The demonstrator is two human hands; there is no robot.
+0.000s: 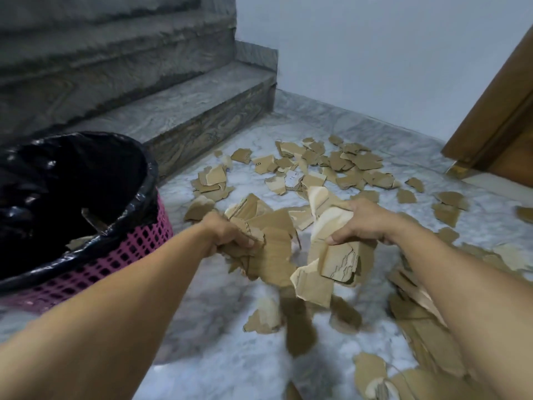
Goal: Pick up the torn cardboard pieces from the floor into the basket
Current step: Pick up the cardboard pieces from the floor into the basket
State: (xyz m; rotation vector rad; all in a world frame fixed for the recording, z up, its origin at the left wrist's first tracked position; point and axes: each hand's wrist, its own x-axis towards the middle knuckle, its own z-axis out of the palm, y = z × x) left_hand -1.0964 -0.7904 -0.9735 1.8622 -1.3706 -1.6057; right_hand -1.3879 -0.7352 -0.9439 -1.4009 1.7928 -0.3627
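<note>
From the head camera, your left hand [230,235] is clenched around a bunch of torn cardboard pieces [271,243], fingers curled under so the sheets hang below your palm and fan away toward the other hand. Your right hand [357,223] is closed over a second bunch [334,255], thumb pressed on the near face and fingers wrapped over the top. Several loose sheets sag beneath it, held only by that pinch. You hold both loads raised off the floor [219,327] and close together, most likely so that you can carry them across in one trip.

The basket [138,249], pink lattice lined with a black bag [72,174], stands just left of your left hand. Its mouth is open toward you and a few scraps already lie inside. That placement keeps the swing from floor to bin short.

Plenty remains. A broad scatter of pieces [331,166] lies beyond both hands toward the wall, a dense heap [418,313] sits under and behind your right forearm, and single scraps [262,316] lie below your hands. A blurred brown piece [297,321] under your grip may be falling; I cannot tell. The task looks early.

The dangling lower sheets seem likeliest to slip as you swing left.
</note>
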